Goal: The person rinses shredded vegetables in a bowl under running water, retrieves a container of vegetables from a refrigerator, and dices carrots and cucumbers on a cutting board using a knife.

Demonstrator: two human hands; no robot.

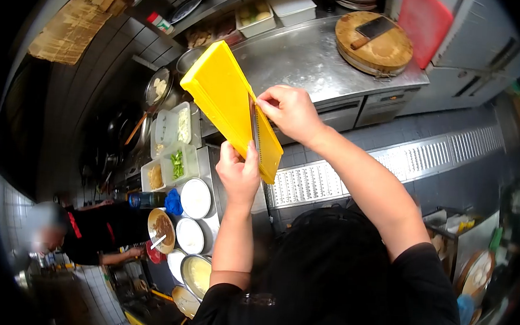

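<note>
A yellow mandoline slicer (225,92) is held up in front of me, tilted, with a dark toothed metal blade strip (255,123) set across it. My left hand (239,173) is closed on its lower edge, thumb and fingers at the near end of the blade strip. At the other end of that strip, my right hand (291,112) pinches with thumb and forefinger at the slicer's right edge. Whether those right fingertips grip the blade or the yellow frame is hard to make out.
Beyond the slicer runs a steel counter (302,52) bearing a round chopping board (398,52) with a cleaver (374,30). Left are tubs of cut food, including greens (177,164), and white bowls (196,198). A co-worker (89,229) stands at lower left. A floor grate (385,167) lies below.
</note>
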